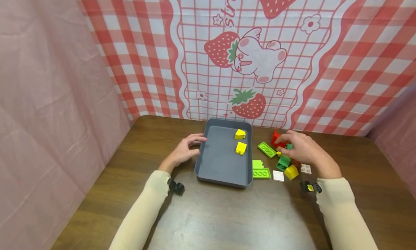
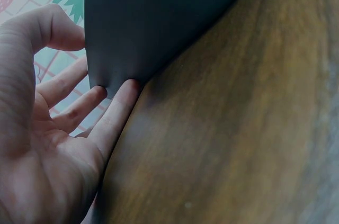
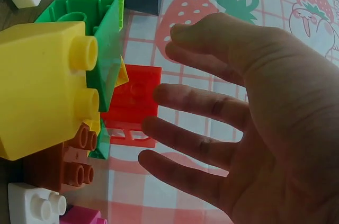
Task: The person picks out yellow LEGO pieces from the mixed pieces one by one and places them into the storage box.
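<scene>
My left hand (image 1: 184, 151) is at the left side of a grey tray (image 1: 224, 181). In the left wrist view its fingertips (image 2: 128, 90) rest against the tray's outer wall, with the thumb at the edge. Inside the tray lie two yellow blocks, a slanted one (image 1: 239, 134) and a studded one (image 1: 241, 148). My right hand (image 1: 300, 146) hovers over a pile of toy building blocks, fingers spread and holding nothing. Closest to its fingers is a red block (image 3: 132, 99); a green block (image 3: 108, 54) and a yellow block (image 3: 39, 86) stand nearby.
Light green plates (image 1: 267, 150) lie right of the tray, with another green plate (image 1: 261, 173) by its wall. White bricks (image 1: 278, 176) and a brown block (image 3: 53, 166) are around the pile. A checked cloth (image 1: 146, 55) hangs behind the wooden table (image 1: 208, 214).
</scene>
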`<control>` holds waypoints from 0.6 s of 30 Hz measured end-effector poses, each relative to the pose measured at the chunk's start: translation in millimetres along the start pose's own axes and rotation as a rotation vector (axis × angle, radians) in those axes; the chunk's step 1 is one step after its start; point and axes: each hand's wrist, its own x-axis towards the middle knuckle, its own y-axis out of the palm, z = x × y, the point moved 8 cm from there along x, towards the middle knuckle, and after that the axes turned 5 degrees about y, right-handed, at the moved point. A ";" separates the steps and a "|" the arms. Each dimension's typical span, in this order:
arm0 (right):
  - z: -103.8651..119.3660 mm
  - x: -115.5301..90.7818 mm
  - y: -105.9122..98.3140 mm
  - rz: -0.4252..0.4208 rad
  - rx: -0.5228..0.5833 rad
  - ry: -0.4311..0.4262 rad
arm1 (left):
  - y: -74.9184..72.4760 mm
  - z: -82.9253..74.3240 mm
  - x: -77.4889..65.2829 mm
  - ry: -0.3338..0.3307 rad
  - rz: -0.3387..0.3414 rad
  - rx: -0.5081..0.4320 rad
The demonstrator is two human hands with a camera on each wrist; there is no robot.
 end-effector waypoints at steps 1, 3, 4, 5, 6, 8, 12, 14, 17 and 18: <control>-0.3 0.5 0.9 0.003 -0.002 -0.002 | -0.1 0.1 0.1 -0.001 0.000 -0.005; 0.5 1.3 1.9 0.001 -0.008 -0.014 | -0.5 0.3 0.2 -0.005 0.001 -0.007; 0.4 1.8 2.8 0.001 -0.009 -0.017 | -0.5 0.2 0.1 -0.009 0.001 -0.002; 0.0 2.4 3.7 0.002 -0.009 -0.018 | -0.5 -0.1 0.2 -0.012 0.001 0.006; -0.2 3.1 4.6 0.003 -0.010 -0.018 | -0.7 -0.1 0.3 -0.016 0.001 0.012; -0.6 4.1 6.3 0.007 -0.011 -0.018 | -1.1 -0.7 0.2 -0.020 0.000 0.026; -2.5 5.9 11.1 0.021 -0.009 -0.014 | -1.8 -1.1 0.1 -0.024 -0.002 0.037; -2.9 6.5 13.7 0.028 -0.007 -0.019 | -1.8 -0.9 -0.2 -0.027 0.000 0.038; -4.9 7.7 17.5 0.034 -0.006 -0.016 | -1.7 0.0 -0.5 -0.035 0.002 0.034; -5.2 8.2 18.5 0.035 -0.006 -0.015 | -1.5 0.3 -0.6 -0.036 0.004 0.033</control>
